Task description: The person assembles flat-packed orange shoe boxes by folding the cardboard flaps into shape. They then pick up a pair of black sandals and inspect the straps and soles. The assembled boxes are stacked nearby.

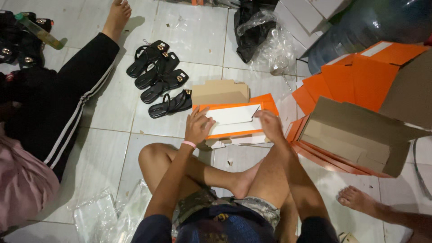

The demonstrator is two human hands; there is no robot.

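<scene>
Two hands rest on the flat orange cardboard shoe-box blank with a white inner panel (234,118), which lies on the white tiled floor (112,121) just past our crossed legs. Our left hand (198,127) presses its left end with fingers spread; our right hand (270,125) curls over the right end, gripping the edge. Under it sits a loose stack of similar blanks, so we judge the top sheet could slide or crease off its fold line if pressed unevenly.

Behind it lies a plain brown cardboard piece (220,91). To the right stand a stack of folded orange box lids (355,78) and an open brown-lined carton (355,135). White boxes (306,13) lean near the floor's far right corner. Four black flat sandals with gold buckles (159,76) lie to the left; a stray elbow could scatter them.
</scene>
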